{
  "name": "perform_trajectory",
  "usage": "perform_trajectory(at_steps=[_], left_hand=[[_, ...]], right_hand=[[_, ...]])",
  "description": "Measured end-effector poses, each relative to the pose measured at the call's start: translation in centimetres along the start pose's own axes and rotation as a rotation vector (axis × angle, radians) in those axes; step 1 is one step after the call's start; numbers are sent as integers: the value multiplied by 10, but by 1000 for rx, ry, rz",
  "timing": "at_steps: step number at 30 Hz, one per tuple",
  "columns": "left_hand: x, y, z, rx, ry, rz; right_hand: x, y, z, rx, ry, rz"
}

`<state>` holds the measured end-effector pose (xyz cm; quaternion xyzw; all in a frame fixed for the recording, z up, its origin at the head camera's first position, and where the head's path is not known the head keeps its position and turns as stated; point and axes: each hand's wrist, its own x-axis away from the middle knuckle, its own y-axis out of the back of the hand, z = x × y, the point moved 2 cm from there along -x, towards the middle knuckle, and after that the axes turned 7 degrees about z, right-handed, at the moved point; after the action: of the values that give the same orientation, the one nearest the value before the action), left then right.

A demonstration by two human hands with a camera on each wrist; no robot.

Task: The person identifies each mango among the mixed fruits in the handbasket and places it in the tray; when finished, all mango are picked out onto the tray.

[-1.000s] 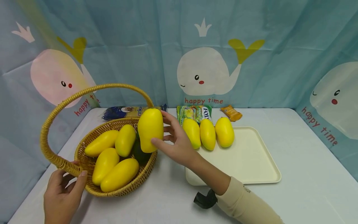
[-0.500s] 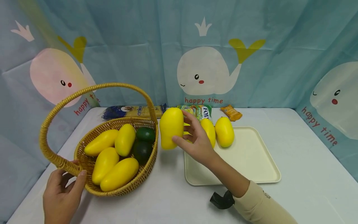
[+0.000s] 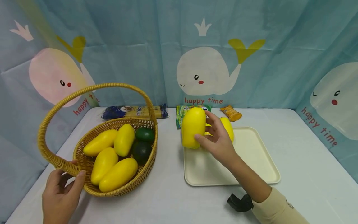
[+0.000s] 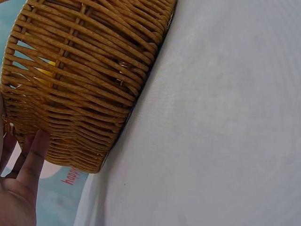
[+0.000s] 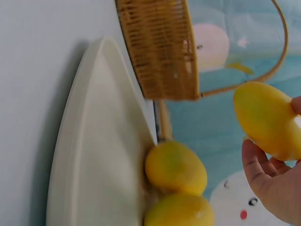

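My right hand holds a yellow mango between thumb and fingers, above the left back part of the cream tray. In the right wrist view the held mango hangs apart from two mangoes on the tray. One mango shows partly behind the hand in the head view; others there are hidden. At the left, my left hand grips the wicker basket at the foot of its handle. Several yellow mangoes and two dark green fruits, perhaps avocados, lie in the basket.
Behind the basket lies a pack of pasta. A green packet is partly covered by the held mango, and a small orange packet lies at the back. Blue curtains enclose the white table. A black strap-like piece sits by the right wrist.
My right hand has carried the mango rightward from over the basket to over the tray, uncovering the green fruits. The left hand stays on the basket.
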<state>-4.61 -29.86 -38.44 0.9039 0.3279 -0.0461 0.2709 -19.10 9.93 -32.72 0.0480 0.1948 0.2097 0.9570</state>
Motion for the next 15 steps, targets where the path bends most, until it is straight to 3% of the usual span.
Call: perform_trajectory(at_steps=[7,15], left_hand=[[-1,0,2,-10,-3,-2],[-1,-1,5,2,-4,3]], right_hand=[[10,33,3,22,-21,-59],[14,75,11,177,-35,-68]])
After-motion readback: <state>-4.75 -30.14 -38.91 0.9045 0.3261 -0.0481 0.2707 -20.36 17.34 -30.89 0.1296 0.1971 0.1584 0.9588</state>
